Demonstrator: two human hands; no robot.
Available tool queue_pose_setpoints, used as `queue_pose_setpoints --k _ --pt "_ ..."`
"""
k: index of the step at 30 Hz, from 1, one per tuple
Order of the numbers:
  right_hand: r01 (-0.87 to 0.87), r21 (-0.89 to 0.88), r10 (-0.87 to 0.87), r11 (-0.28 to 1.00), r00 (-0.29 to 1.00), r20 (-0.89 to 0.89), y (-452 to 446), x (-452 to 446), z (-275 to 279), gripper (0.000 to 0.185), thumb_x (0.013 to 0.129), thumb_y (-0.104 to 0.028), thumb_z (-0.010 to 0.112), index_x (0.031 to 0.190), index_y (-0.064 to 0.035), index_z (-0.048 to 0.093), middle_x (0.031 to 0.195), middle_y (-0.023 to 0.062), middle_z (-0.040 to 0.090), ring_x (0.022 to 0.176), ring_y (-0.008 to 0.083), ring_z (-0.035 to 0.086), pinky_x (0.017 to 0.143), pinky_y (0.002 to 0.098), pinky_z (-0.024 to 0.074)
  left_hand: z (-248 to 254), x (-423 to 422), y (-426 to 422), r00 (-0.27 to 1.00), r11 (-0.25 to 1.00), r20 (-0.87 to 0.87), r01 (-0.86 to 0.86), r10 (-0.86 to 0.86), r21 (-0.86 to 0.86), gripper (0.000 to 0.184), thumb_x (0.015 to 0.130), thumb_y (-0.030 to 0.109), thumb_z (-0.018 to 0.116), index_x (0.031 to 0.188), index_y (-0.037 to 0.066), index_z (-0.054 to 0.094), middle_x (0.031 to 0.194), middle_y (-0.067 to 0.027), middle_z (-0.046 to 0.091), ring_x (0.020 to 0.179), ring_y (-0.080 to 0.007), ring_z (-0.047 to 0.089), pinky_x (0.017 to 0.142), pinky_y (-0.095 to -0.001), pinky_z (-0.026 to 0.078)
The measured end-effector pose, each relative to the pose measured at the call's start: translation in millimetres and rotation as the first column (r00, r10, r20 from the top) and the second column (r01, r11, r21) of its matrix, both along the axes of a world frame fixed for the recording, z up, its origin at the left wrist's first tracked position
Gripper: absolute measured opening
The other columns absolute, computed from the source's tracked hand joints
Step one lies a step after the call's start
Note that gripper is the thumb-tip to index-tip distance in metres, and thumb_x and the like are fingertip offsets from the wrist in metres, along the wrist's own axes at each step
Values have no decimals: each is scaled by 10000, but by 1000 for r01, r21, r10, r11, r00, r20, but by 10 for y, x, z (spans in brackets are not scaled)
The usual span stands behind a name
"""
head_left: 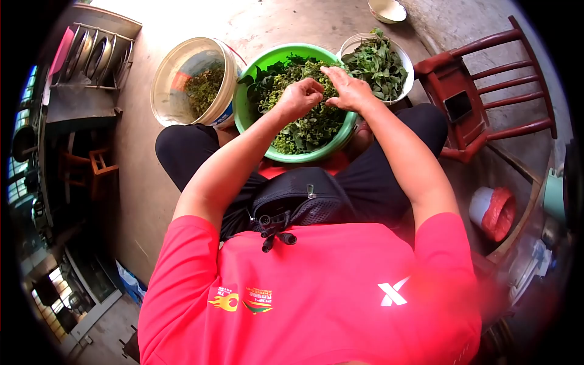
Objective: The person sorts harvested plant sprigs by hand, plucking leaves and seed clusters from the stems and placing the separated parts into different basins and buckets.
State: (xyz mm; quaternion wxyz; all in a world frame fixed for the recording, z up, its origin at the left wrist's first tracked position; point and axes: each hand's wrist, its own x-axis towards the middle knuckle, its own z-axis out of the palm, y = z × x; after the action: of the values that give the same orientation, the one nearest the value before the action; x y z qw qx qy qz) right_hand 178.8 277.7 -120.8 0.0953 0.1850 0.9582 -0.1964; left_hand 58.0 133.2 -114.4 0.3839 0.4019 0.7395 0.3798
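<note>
A green basin (242, 112) stands between my knees, heaped with leafy green sprigs (307, 131) that carry small yellowish clusters. Over the heap, my left hand (301, 98) has its fingers curled together; whatever they may grip is too small to make out. Close by on the right, my right hand (348, 90) is open above the basin, fingers stretched out and thumb apart. A white bucket (159, 82) left of the basin leans towards me with some of the same greens (205, 91) inside. To the right, picked leaves (378, 66) fill a white bowl (408, 73).
A reddish-brown wooden chair (447, 91) stands at the right. Beyond it is a white bin with a red bag (500, 214). A pale bowl (387, 10) lies on the floor (140, 182) at the far side. A dish rack (97, 58) is at the left.
</note>
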Motion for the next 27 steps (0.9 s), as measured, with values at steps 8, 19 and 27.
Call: queue_pose_setpoints --k 8,19,27 --pt "85 150 -97 985 992 77 -110 -134 -94 344 751 -251 632 1048 -89 569 1066 125 620 894 292 644 762 411 511 113 187 -470 927 970 374 108 -19 -219 215 877 158 586 1046 26 608 861 -48 641 744 -113 614 654 -254 519" --pt "234 -825 -430 514 903 -12 -312 38 304 142 757 -170 655 807 -41 627 673 2 590 558 55 527 500 221 445 175 207 -708 510 949 815 -280 276 -146 452 890 319 611 1218 65 430 990 -100 560 897 -206 599 780 -366 526" --pt "-306 -362 109 880 874 -474 -776 23 347 155 750 -125 611 885 -75 554 844 110 595 771 299 607 674 384 505 206 173 -741 164 911 956 -377 242 -165 618 770 520 681 1198 153 428 1196 -147 438 954 -291 559 775 -471 525"
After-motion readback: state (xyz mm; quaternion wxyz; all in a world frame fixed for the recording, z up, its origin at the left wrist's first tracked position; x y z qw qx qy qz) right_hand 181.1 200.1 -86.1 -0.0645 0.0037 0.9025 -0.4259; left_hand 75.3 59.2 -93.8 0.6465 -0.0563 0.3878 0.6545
